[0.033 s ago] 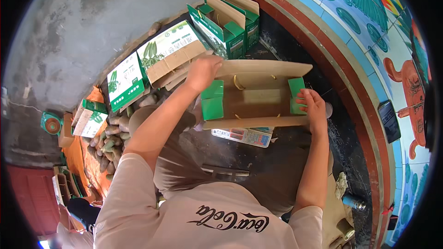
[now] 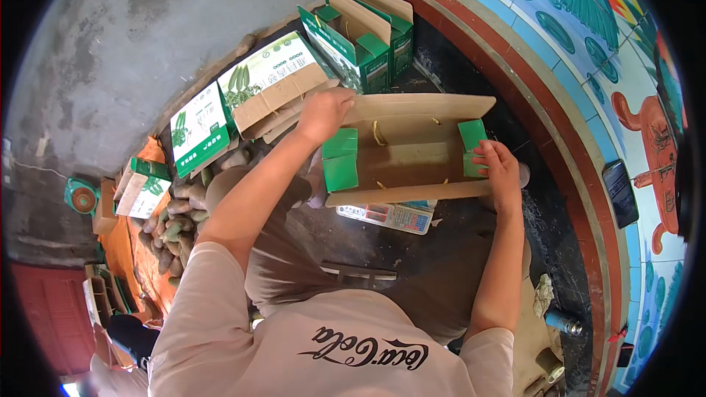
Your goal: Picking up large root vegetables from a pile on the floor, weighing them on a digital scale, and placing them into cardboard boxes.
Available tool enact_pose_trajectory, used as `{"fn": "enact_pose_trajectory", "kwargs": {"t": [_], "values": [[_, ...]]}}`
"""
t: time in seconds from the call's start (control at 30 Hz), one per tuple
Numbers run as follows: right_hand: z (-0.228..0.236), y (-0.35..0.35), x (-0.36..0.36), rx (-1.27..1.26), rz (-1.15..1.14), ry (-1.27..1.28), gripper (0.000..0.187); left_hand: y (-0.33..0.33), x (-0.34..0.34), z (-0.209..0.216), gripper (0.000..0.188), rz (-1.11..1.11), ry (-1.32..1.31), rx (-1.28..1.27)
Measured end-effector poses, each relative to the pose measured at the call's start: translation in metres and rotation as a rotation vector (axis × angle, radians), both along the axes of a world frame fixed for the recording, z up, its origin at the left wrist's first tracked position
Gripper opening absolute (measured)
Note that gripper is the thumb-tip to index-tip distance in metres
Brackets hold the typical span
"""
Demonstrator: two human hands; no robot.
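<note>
An open cardboard box (image 2: 423, 154), brown inside with green end flaps, is held above a white electronic scale (image 2: 390, 216). Whether the box rests on the scale is hidden. My left hand (image 2: 328, 112) is closed on the far left corner of the box, by its raised long brown flap. At the other end, my right hand (image 2: 501, 170) has its fingers bent onto the green flap. Yellow cord handles (image 2: 378, 133) show inside, and no goods are visible in the box.
Printed green-and-white cartons (image 2: 272, 77) lie at the far left, beside standing open green boxes (image 2: 360, 44). A pile of gourd-like vegetables (image 2: 176, 231) lies on an orange sheet (image 2: 121, 250). A phone (image 2: 621, 192) is by the tiled wall; a blue bottle (image 2: 564, 321) stands at right.
The box has tilted very slightly, its right end rising a little toward the far side. Both hands keep nearly the same places.
</note>
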State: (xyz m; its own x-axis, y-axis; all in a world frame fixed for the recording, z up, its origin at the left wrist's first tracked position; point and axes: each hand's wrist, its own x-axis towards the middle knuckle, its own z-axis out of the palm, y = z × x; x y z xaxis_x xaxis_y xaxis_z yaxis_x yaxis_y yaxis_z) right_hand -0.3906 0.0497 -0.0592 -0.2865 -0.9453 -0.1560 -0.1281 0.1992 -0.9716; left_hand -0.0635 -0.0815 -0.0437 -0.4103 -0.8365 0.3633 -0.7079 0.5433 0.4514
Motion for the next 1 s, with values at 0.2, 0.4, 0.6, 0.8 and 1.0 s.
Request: {"fn": "enact_pose_trajectory", "kwargs": {"t": [0.2, 0.4, 0.6, 0.8, 1.0], "values": [[-0.002, -0.002, 0.010, -0.227, 0.154, 0.190, 0.033, -0.028, 0.005, -0.030, 0.017, 0.091, -0.047, 0.016], [0.030, 0.011, 0.023, -0.389, 0.330, 0.710, 0.032, -0.022, 0.001, -0.012, 0.012, 0.073, -0.085, -0.098], [0.024, 0.010, 0.025, -0.331, 0.502, 0.927, 0.022, -0.015, 0.004, -0.014, 0.012, 0.174, -0.041, -0.099], [0.019, 0.006, 0.045, -0.306, 0.474, 0.913, 0.010, -0.019, 0.005, -0.014, 0.012, 0.230, -0.012, -0.014], [0.018, 0.006, 0.041, -0.294, 0.448, 0.929, 0.013, -0.016, -0.001, -0.010, 0.016, 0.226, 0.015, 0.039]]}}
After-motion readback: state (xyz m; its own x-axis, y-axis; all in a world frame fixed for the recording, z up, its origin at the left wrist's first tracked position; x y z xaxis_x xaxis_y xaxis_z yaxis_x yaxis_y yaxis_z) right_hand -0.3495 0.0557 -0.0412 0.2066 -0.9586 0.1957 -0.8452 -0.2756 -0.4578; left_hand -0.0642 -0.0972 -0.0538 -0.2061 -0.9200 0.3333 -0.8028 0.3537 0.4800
